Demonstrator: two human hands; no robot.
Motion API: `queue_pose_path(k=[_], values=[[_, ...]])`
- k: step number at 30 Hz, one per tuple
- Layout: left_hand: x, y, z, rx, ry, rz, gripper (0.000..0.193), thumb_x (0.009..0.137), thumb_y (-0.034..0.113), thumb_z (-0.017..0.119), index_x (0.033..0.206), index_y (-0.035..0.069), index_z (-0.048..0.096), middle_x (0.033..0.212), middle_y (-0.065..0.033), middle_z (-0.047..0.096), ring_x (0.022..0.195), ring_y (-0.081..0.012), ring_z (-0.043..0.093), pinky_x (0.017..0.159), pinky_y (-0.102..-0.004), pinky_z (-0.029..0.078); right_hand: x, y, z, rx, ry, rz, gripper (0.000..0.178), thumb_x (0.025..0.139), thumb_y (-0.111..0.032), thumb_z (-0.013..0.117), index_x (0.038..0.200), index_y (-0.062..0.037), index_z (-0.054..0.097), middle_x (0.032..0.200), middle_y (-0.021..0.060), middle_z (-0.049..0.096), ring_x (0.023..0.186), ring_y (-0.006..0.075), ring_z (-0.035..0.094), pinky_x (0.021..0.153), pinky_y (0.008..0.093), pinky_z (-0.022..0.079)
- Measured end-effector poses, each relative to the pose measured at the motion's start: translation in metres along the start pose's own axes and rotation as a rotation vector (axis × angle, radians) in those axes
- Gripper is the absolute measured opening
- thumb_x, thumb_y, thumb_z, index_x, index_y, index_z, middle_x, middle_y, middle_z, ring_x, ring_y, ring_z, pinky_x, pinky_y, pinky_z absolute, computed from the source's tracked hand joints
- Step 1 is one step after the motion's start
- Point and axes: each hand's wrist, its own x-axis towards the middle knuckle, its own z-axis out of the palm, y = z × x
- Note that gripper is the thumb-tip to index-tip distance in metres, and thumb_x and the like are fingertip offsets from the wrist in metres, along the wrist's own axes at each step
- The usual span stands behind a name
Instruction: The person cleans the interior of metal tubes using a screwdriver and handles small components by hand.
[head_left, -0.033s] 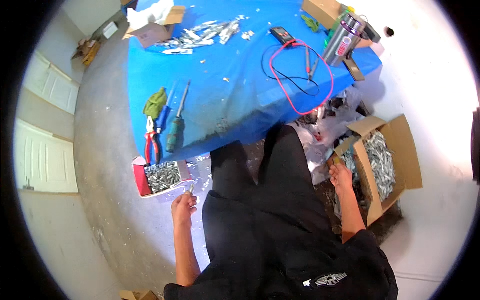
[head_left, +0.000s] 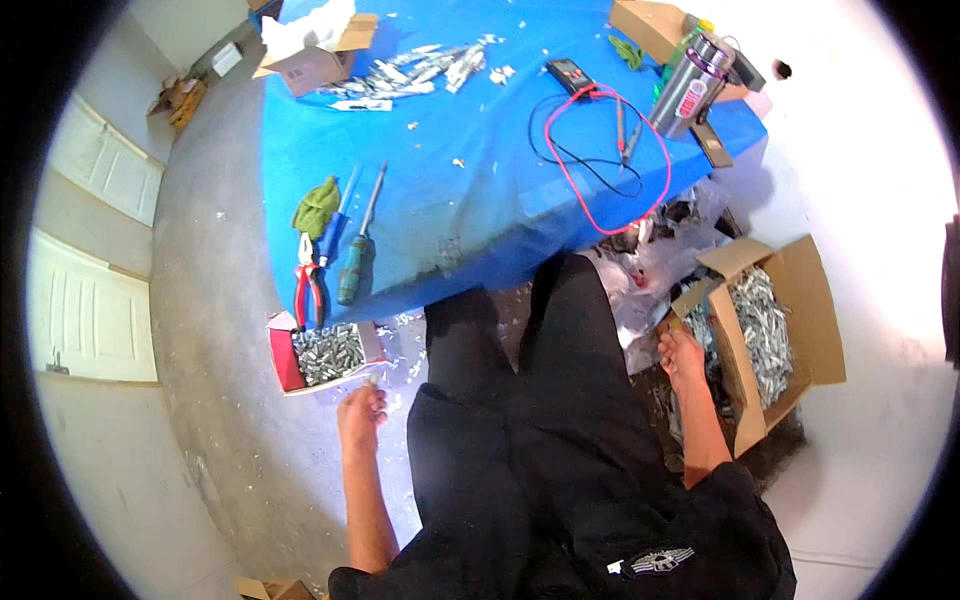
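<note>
My left hand point(head_left: 360, 418) is closed in a pinch, low beside a red-and-white box point(head_left: 284, 362). A small pale, metallic-looking piece point(head_left: 371, 381) sticks up from its fingertips; its exact kind is too small to make out. Many short silver metal cylinders point(head_left: 328, 355) fill that box. My right hand point(head_left: 684, 358) has its fingers curled together at the left side of an open cardboard box point(head_left: 738, 345). What those fingers hold, if anything, I cannot make out. Inside the cardboard box lies a heap of slender silver pieces point(head_left: 763, 330).
On the blue-covered table point(head_left: 470, 190) are pliers point(head_left: 308, 285), a green-handled screwdriver point(head_left: 352, 265), a green cloth point(head_left: 317, 205), a multimeter point(head_left: 568, 75) with leads, a steel flask point(head_left: 692, 85) and a pile of silver pieces point(head_left: 420, 70). Plastic bags point(head_left: 640, 280) lie beneath its right edge.
My left hand has shifted slightly left, the small piece still in its fingertips. My right hand stays in place. The whole view has moved a little.
</note>
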Motion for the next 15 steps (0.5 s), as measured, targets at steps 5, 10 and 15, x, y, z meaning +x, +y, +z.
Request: queue_pose_path(k=[5,10,15], values=[[0.028,0.042,-0.034,-0.13,0.274,0.189,0.049,0.099,0.041,0.072,0.125,0.001,0.063,0.105,-0.0075,0.07,0.078,-0.0123,0.065,0.059,-0.0267,0.051,-0.005,-0.011,0.032,-0.025,-0.09,-0.03,0.025,0.106,-0.02,0.056,0.124,-0.0024,0.059,0.098,0.0058,0.067,0.077,0.0153,0.063,0.059,0.0295,0.046],[0.023,0.045,-0.027,-0.048,0.357,0.354,0.048,0.099,0.028,0.072,0.134,-0.003,0.06,0.105,-0.0085,0.069,0.076,-0.0108,0.063,0.056,-0.0246,0.049,-0.03,-0.03,0.074,-0.187,-0.142,-0.175,0.029,0.107,-0.02,0.056,0.128,-0.0001,0.059,0.106,0.0079,0.068,0.08,0.0138,0.063,0.059,0.0276,0.046],[0.044,0.056,-0.027,-0.151,0.428,0.438,0.047,0.1,0.03,0.071,0.136,0.002,0.061,0.104,-0.0072,0.071,0.074,-0.0123,0.064,0.057,-0.0251,0.051,-0.041,-0.044,0.09,-0.369,-0.117,-0.458,0.036,0.101,-0.02,0.063,0.131,-0.0004,0.061,0.112,0.0104,0.07,0.083,0.0162,0.068,0.06,0.0266,0.053]])
